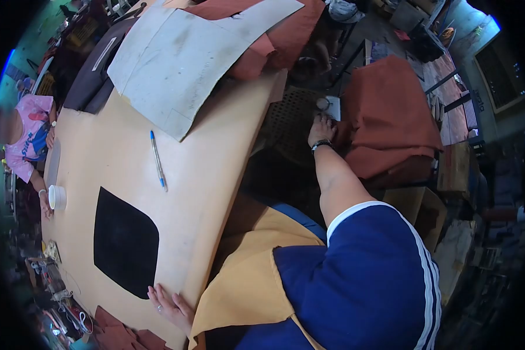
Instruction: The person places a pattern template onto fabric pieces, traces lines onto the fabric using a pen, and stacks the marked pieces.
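Observation:
My left hand (172, 308) rests flat near the table's edge, fingers spread, its fingertips at the lower corner of a black flat piece (126, 245) of fabric or leather. The piece has one rounded corner. My right hand (321, 129), with a dark watch at the wrist, reaches away from the table over a chair with a perforated seat (291, 125). Its fingers are stretched out against a small round container (323, 104) beside a white flat item (333, 108). Whether they grip the container is hard to see. A blue-capped pen (157, 160) lies on the table.
A large grey-white pattern sheet (172, 61) and rust-coloured material (300, 35) cover the table's far end. More rust material (391, 116) is draped beside my right arm. Across the table (122, 146), another person (32, 137) has a hand near a white cup (57, 197).

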A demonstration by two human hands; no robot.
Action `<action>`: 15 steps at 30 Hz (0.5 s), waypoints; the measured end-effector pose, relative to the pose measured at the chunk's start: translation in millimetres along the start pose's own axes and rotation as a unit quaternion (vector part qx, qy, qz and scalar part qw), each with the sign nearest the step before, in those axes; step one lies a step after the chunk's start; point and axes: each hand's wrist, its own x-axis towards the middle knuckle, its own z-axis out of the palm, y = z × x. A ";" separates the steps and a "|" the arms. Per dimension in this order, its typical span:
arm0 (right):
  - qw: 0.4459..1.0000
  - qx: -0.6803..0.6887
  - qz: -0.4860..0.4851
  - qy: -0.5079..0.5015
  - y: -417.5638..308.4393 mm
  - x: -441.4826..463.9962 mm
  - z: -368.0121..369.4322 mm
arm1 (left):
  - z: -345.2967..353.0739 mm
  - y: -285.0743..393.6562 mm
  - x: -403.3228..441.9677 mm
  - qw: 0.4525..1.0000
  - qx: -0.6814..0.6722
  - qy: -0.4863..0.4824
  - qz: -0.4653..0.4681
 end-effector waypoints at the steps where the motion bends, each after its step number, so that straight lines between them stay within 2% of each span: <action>1: 0.998 0.018 0.043 -0.031 -1.9 2.0 -5.2 | 0.0 0.4 0.5 1.000 -0.002 0.001 -0.005; 2: 0.998 0.005 0.022 -0.055 1.0 -4.3 -23.7 | 0.2 -0.3 0.7 1.000 -0.003 0.004 -0.003; 6: 0.987 -0.102 -0.100 -0.071 36.4 17.8 -5.5 | 1.8 3.9 1.1 1.000 -0.007 0.008 -0.010; 9: 0.974 -0.177 -0.074 -0.117 21.3 7.0 -57.5 | -3.8 13.0 3.3 1.000 -0.006 0.001 -0.021; 12: 0.988 -0.079 0.044 -0.122 14.0 12.6 -73.0 | -6.3 13.8 2.6 1.000 0.000 0.000 -0.028; 15: 0.977 -0.013 0.128 -0.169 10.0 25.3 -69.5 | -3.7 12.1 2.2 1.000 0.003 0.011 -0.022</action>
